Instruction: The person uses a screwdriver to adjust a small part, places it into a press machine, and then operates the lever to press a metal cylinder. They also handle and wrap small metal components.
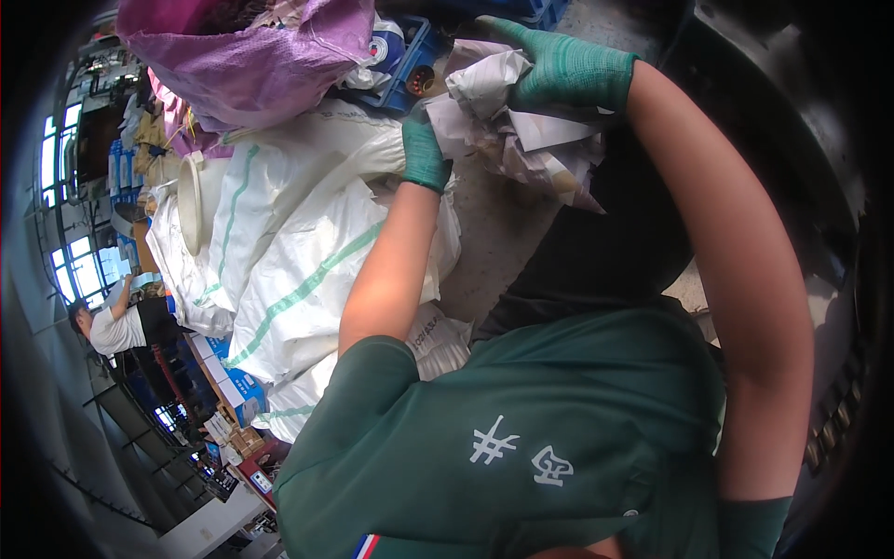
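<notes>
My right hand (573, 73), in a green knit glove, is closed on a bunch of crumpled paper (549, 154); one finger sticks out past it toward the upper left. The whitish and pale lilac sheets are creased and hang down in loose flaps. My left hand (424, 154), gloved the same way, is at the left side of the paper, against the upper edge of a large white woven sack (307, 233) with green stripes. Its fingers are curled and mostly hidden, so whether they grip the paper or the sack does not show.
A purple woven sack (233, 79) with its mouth open stands at the upper left. Behind my hands is a blue plastic crate (410, 70) with a tape roll (380, 47) beside it. Blue-and-white boxes (228, 377) lie left of the white sack. Another person (121, 328) works farther left.
</notes>
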Available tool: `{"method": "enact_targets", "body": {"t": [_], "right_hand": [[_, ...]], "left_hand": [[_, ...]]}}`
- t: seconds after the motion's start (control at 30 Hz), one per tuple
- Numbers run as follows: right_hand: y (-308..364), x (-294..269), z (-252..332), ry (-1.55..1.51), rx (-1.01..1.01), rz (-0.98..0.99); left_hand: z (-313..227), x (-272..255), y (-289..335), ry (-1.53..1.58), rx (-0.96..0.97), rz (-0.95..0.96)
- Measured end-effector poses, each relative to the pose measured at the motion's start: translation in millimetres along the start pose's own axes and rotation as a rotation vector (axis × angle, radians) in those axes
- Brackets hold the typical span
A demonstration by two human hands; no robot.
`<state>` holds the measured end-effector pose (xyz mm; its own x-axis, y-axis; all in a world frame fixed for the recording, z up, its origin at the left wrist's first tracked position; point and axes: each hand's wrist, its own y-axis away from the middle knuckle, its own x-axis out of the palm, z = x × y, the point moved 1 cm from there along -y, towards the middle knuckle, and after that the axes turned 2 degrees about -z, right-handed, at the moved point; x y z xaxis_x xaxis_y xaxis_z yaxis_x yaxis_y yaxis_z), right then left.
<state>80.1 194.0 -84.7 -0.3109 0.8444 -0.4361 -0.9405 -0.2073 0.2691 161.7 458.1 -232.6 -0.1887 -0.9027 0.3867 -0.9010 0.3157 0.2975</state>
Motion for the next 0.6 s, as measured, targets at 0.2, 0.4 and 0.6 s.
{"method": "enact_targets", "body": {"t": [0.2, 0.4, 0.6], "right_hand": [[0.9, 17.1, 5.1, 0.232, -0.062, -0.054], [3.9, 4.8, -1.7, 0.201, -0.082, -0.381], [-7.7, -6.4, -14.8, 0.145, -0.079, -0.474]], "left_hand": [[-73.2, 64.2, 24.7, -0.347, 0.201, 0.230], [-49.6, -40.0, -0.1, -0.838, -0.465, 0.218], [-30.1, -204.0, -14.6, -2.311, -0.239, 0.227]]}}
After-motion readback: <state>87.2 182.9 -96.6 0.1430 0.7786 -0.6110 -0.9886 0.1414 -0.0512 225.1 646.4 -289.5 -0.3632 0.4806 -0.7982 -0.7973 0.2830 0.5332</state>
